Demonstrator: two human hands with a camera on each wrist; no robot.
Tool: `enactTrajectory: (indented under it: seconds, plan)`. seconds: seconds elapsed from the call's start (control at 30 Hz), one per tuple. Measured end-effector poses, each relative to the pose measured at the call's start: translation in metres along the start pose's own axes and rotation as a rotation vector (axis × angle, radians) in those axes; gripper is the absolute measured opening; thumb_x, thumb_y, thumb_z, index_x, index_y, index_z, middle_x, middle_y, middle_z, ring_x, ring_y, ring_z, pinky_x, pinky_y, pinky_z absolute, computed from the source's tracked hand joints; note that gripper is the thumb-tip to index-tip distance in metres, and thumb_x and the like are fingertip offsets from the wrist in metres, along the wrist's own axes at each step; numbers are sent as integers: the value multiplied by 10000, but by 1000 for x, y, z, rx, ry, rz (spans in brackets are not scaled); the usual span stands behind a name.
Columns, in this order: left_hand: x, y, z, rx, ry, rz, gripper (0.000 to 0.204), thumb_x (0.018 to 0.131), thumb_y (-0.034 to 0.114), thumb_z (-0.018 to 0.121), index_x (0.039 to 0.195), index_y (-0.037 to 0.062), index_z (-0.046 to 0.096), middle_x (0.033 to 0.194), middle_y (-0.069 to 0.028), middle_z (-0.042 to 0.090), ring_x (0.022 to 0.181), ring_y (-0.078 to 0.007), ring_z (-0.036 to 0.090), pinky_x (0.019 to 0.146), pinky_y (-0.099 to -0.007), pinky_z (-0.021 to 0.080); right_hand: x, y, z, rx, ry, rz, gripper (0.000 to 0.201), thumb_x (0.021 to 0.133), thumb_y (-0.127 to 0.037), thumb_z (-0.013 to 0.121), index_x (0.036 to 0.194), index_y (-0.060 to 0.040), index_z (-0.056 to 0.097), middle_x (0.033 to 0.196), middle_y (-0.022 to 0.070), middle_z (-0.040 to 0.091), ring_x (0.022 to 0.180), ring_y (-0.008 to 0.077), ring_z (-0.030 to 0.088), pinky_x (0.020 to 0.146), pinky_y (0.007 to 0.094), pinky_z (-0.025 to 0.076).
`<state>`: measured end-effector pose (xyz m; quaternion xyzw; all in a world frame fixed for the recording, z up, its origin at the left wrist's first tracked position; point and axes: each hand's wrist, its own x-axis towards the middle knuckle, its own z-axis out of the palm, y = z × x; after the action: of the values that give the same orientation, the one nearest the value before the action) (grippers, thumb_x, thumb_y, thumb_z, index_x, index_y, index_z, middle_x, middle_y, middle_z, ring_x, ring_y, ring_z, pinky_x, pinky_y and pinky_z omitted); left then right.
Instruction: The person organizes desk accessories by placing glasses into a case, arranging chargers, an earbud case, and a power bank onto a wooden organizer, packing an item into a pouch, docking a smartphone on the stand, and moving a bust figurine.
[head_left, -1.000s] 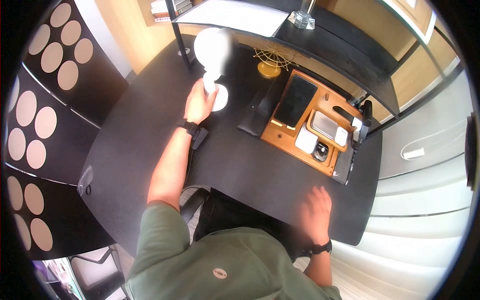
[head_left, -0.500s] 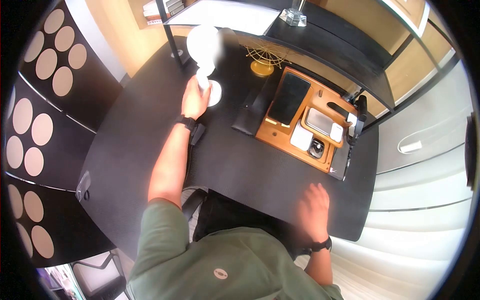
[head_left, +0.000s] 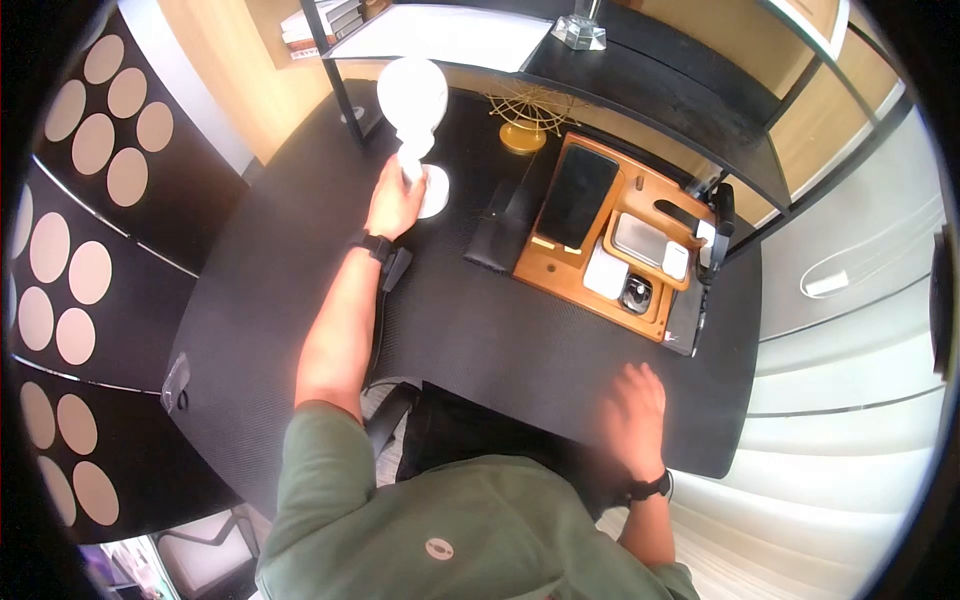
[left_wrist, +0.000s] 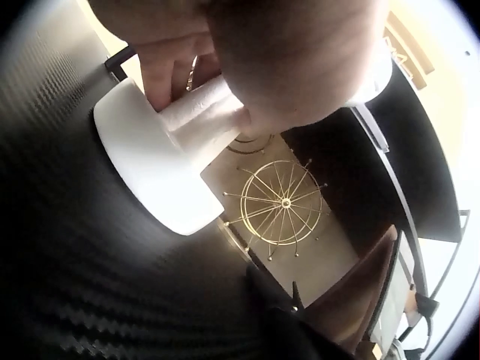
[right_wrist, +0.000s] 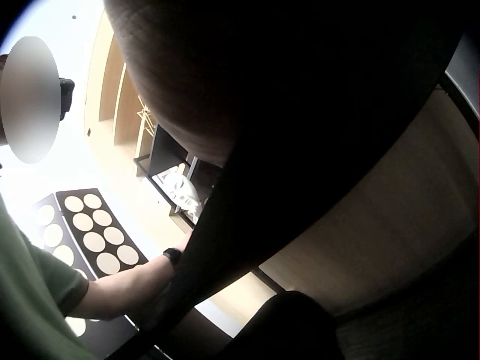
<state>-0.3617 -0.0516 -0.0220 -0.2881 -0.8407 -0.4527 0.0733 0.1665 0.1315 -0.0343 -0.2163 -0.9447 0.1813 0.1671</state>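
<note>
A white stemmed object [head_left: 412,92] with a large rounded top, a slim neck and a thick round base stands at the far left of the black desk [head_left: 480,320]. My left hand [head_left: 395,198] grips its neck, just above the base. Seen from the left wrist, the curled fingers wrap the neck, and the base [left_wrist: 146,161] is close over the dark ribbed desk surface. Near the desk's front edge, my right hand [head_left: 632,420] has loosely bent fingers and nothing in it; part of it is blurred.
Behind stands a gold wire ornament [head_left: 522,138]. A wooden organizer [head_left: 550,268] with a black phone [head_left: 578,195] and small devices lies right of a black case [head_left: 500,228]. A black raised shelf [head_left: 640,100] runs along the back, its leg beside the white object.
The head view has shifted slightly. The white object has moved a little to the right on the desk with my left hand still gripping it. My right hand stays near the front edge.
</note>
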Motion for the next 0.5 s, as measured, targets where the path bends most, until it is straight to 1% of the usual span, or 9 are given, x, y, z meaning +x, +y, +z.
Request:
enactTrajectory:
  seconds: [0.03,0.07,0.13,0.27,0.37,0.5]
  plan:
    - [0,3,-1,-15,-44,-30,510,1044,240,736,1473,14,579,1353,-272,702,1301,-459,671,1106,-502,533,0,0,0,-8,-2,-2,364,931,-135,800,1275,-20,767,1532,165,649,1540,434,493,1310,607,334]
    - [-2,4,0,-15,-41,-32,510,1044,240,736,1473,14,579,1353,-272,702,1301,-459,671,1106,-502,533,-1,-1,1,-9,-4,-5,364,931,-135,800,1275,-20,767,1532,165,649,1540,434,493,1310,607,334]
    - [-3,11,4,-14,7,-27,511,1043,244,731,1474,15,579,1362,-272,700,1308,-461,667,1112,-507,529,1,-1,0,14,13,-4,367,928,-132,802,1277,-21,767,1526,162,651,1541,432,493,1309,608,335]
    - [-1,9,9,-31,23,-12,520,1043,256,726,1480,18,577,1375,-276,695,1317,-464,662,1114,-508,529,-1,1,2,4,15,-12,367,928,-133,802,1276,-21,767,1523,165,653,1540,431,493,1304,606,340]
    - [-2,10,11,-13,22,-36,534,1040,270,727,1482,12,577,1384,-275,693,1321,-466,660,1116,-512,529,-1,0,1,12,12,-6,364,930,-132,798,1274,-17,767,1526,168,652,1539,430,495,1305,604,340]
    - [-2,13,14,39,54,-32,533,1031,276,736,1448,-20,585,1367,-292,690,1303,-475,661,1105,-520,532,-1,-1,0,21,16,1,362,931,-129,794,1273,-12,767,1530,169,652,1539,432,497,1306,603,339]
